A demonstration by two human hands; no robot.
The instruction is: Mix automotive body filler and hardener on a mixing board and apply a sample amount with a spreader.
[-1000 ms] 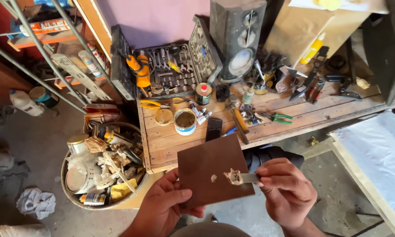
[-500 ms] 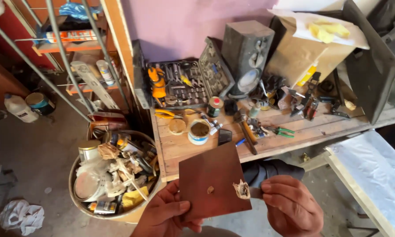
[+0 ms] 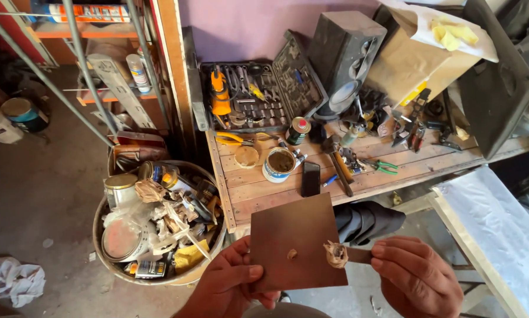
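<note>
My left hand (image 3: 232, 285) grips the lower left edge of a flat brown square plate (image 3: 294, 241), held out in front of me. A small dab of beige putty (image 3: 291, 254) sits near the plate's middle. My right hand (image 3: 414, 277) pinches the handle of a small putty knife (image 3: 350, 254), whose blade tip carries a lump of beige putty (image 3: 335, 254) at the plate's right edge.
A wooden workbench (image 3: 358, 171) carries an open tool case (image 3: 258, 94), an open putty tin (image 3: 279, 164), a phone (image 3: 310, 178), a hammer (image 3: 338, 165), pliers and a speaker (image 3: 344, 62). A tub of cans and scraps (image 3: 155, 221) stands on the floor left. White board (image 3: 494, 229) at right.
The view has shifted so the bench sits further right. The plate stays in my left hand; the putty-loaded knife has moved along the plate's right edge, leaving a dab near the middle.
</note>
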